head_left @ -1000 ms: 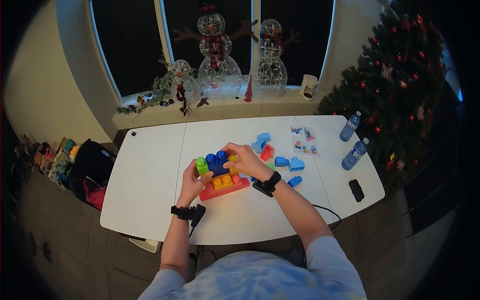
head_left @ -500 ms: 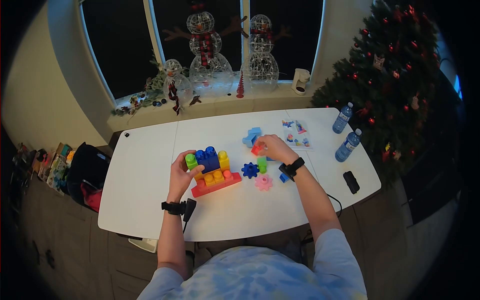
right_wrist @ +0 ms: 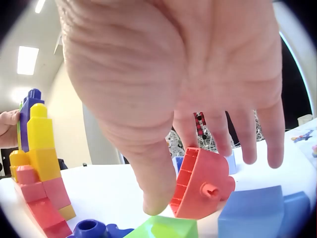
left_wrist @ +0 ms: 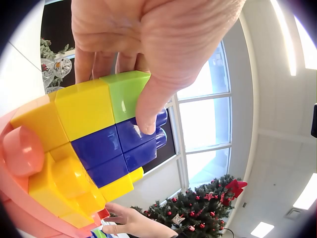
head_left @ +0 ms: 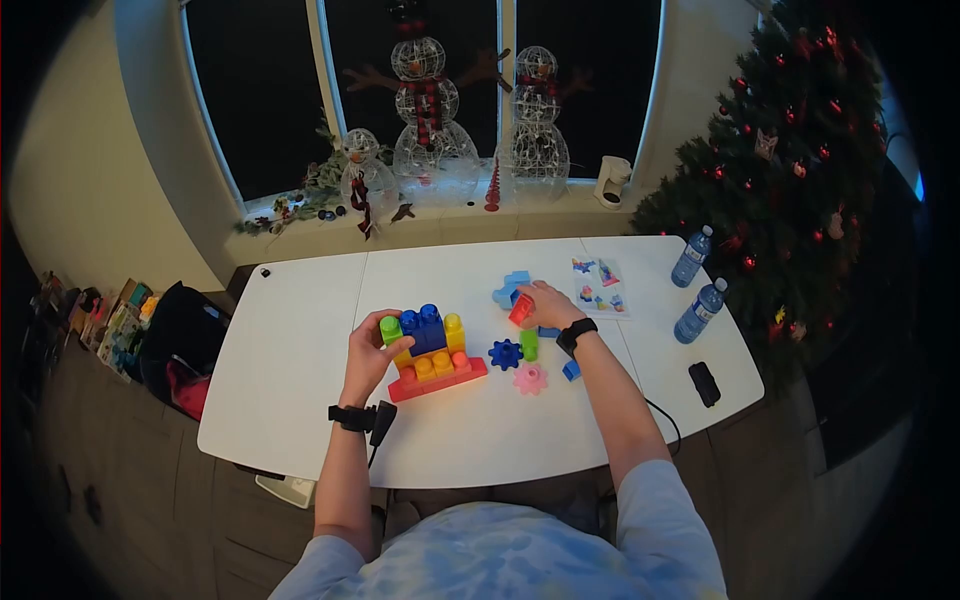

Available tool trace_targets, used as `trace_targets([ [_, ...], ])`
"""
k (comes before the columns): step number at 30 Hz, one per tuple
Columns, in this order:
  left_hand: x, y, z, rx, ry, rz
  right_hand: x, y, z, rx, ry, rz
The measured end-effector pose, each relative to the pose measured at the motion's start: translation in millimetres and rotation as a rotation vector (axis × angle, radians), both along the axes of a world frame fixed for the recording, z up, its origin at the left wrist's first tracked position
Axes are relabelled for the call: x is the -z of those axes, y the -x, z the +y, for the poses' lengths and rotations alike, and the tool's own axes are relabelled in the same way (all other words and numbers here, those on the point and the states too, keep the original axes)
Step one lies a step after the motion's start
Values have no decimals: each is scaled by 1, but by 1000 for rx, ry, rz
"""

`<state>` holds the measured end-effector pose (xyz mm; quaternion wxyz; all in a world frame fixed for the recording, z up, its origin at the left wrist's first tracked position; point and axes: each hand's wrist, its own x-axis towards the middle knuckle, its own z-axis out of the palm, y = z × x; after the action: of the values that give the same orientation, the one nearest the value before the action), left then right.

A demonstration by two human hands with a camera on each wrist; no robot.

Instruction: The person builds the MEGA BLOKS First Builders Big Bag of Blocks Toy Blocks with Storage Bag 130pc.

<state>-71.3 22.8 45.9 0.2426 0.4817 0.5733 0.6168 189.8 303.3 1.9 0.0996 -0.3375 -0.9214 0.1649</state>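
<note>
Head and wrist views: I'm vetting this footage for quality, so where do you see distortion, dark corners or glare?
Head view: the table's edges bow outward, corners fade to black. Left wrist view: panes and ceiling lights wash out to white, the green block glints, corners darken. Right wrist view: dark corners too, with bright glare on the loose green block.

Glossy, smooth plastic-looking blocks (left_wrist: 94,144)
</note>
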Motion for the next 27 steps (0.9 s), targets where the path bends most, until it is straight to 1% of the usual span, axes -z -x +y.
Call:
trace_targets([
  [1, -1, 0, 0, 0, 20, -1, 2, 0, -4, -9, 16, -46],
  [4, 2, 1, 1, 13, -7, -25, 6, 2, -15, -54, 24, -52],
  [5, 3, 1, 0, 10, -4, -28, 7, -2, -23, -57, 2, 34],
  [6, 3, 2, 0, 6, 6, -5, 8, -6, -27, -58, 9, 30],
  [8, 4, 3, 2, 5, 17, 15, 0, -14, -37, -16, -183, 177],
  [9, 5, 4, 2, 12, 15, 11, -5, -18, -42, -16, -182, 174],
  [11, 2, 3, 2, 18, 12, 7, -19, -21, -57, 218, -152, -59],
  [14, 0, 1, 1, 3, 43, 20, 4, -24, -74, 184, -215, -84],
  [16, 2, 1, 2, 5, 20, -4, 20, -22, -82, 185, -194, -65],
  [18, 2, 1, 3, 9, 20, -6, 33, -19, -78, 177, -175, -46],
  [21, 3, 3, 1, -5, 26, 6, 35, -11, -69, 215, -205, -101],
  [23, 1, 2, 1, -12, 34, 21, -2, -9, -74, 145, -281, 82],
  [24, -1, 1, 0, -17, 34, 22, -20, -6, -77, 147, -280, 86],
  [26, -1, 0, 1, -8, 36, 28, -58, 7, -84, -101, -183, 387],
  [27, 0, 1, 1, -5, 32, 13, -78, 14, -89, -91, -186, 390],
])
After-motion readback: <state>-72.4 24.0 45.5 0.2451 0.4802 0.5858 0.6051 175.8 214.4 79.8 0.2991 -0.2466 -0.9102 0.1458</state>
